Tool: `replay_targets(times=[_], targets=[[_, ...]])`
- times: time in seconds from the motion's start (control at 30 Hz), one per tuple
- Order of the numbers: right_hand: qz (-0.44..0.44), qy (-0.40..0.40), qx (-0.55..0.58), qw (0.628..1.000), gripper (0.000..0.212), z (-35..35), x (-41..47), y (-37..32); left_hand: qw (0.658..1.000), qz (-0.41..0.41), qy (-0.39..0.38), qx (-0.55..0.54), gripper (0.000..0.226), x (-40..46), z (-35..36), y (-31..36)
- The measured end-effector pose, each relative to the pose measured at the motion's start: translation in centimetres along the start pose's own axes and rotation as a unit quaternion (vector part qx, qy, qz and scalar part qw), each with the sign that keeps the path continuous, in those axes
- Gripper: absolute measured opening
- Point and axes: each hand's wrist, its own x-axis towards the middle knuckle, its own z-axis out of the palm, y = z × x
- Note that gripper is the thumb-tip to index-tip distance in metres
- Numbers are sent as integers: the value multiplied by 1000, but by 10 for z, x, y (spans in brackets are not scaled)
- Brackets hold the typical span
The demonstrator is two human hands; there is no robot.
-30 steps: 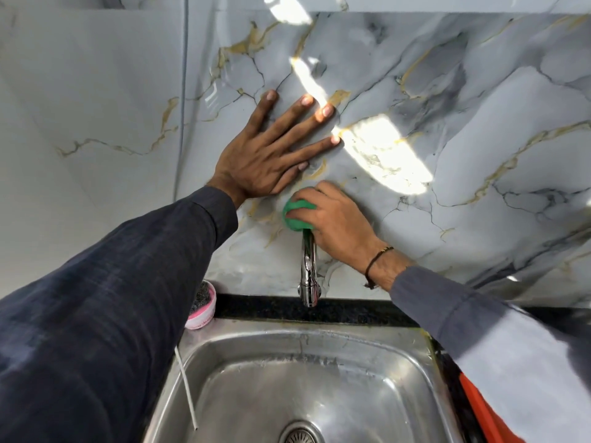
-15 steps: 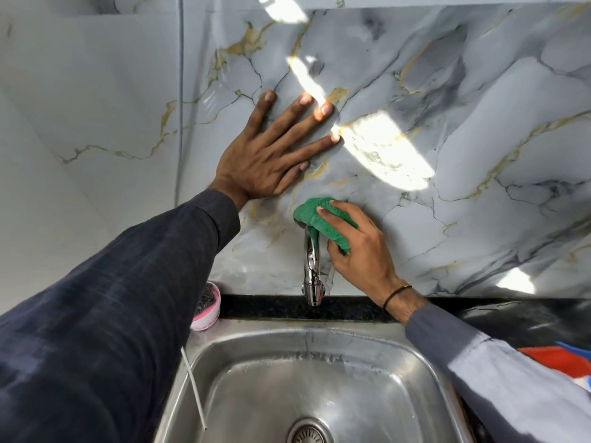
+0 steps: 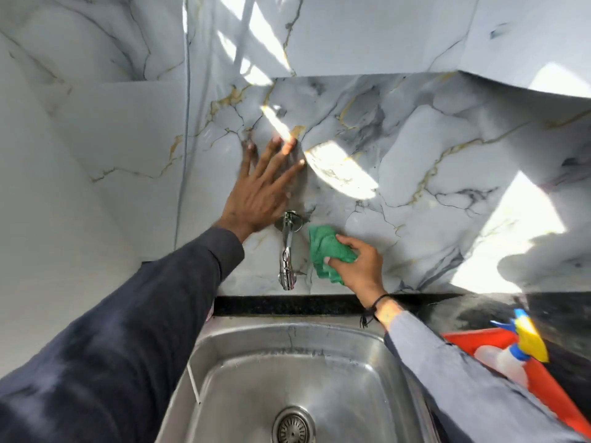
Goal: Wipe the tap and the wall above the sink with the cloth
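Note:
A chrome tap (image 3: 287, 251) juts from the grey marble wall (image 3: 415, 148) above the steel sink (image 3: 287, 372). My right hand (image 3: 359, 266) presses a green cloth (image 3: 326, 251) against the wall just right of the tap, apart from the spout. My left hand (image 3: 260, 190) lies flat on the wall above and left of the tap, fingers spread, holding nothing. The tap's base plate shows fully between the two hands.
A black stone ledge (image 3: 303, 304) runs between wall and sink. At the right sits a red tub (image 3: 550, 401) holding a white spray bottle (image 3: 508, 356) with a yellow and blue trigger. A side wall (image 3: 80, 187) closes the left. The sink drain (image 3: 292, 426) is at the bottom.
My right hand has carried the cloth off the top of the tap, down and to the right onto the wall. The view has pulled back; the tub and bottle came into sight.

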Motion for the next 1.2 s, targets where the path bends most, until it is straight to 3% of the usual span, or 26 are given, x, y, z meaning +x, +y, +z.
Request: replay_targets(times=[0.07,0.13,0.2,0.27,0.33,0.43,0.5,0.57,0.63,0.7,0.8,0.83,0.93,1.0,1.07,1.13,1.2], targets=[[-3,18,36,999,55,-13,-8,-5,983,-80,-52,-155,59,-13,-12,42],[-10,37,53,998,53,-28,-16,-11,924,-167,-58,-339,43,-24,-27,85],[-14,43,84,995,53,-45,-26,-17,829,-263,-106,-483,41,-32,-45,126],[2,33,152,988,54,-62,-36,-22,709,-325,-172,-602,32,-37,-60,160],[9,16,153,988,57,-88,-52,-22,603,-364,-176,-687,21,-43,-71,190],[53,-14,191,980,64,-133,-80,-3,528,-399,-153,-734,17,-50,-83,229],[150,-42,308,939,54,-164,-94,13,493,-398,-171,-755,8,-53,-91,255],[258,-125,381,879,38,-194,-103,28,446,-384,-209,-781,4,-58,-96,280],[321,-201,420,825,46,-224,-114,50,392,-365,-230,-813,11,-61,-98,309],[334,-199,439,810,49,-247,-122,75,395,-360,-250,-807,7,-62,-94,339],[338,-106,380,855,20,-274,-129,107,480,-380,-268,-744,14,-69,-86,379],[339,-83,352,869,10,-282,-129,117,492,-387,-276,-730,13,-74,-81,393],[309,-58,235,920,22,-306,-130,154,480,-384,-320,-721,6,-89,-69,436],[269,-77,67,958,26,-322,-131,177,500,-386,-352,-690,6,-97,-57,467],[263,-105,-99,954,21,-330,-134,196,557,-388,-373,-633,30,-106,-45,496],[265,-123,-203,934,35,-332,-134,214,609,-380,-398,-571,51,-113,-35,520],[253,-142,-259,921,27,-328,-135,227,627,-373,-428,-534,65,-119,-29,538]])
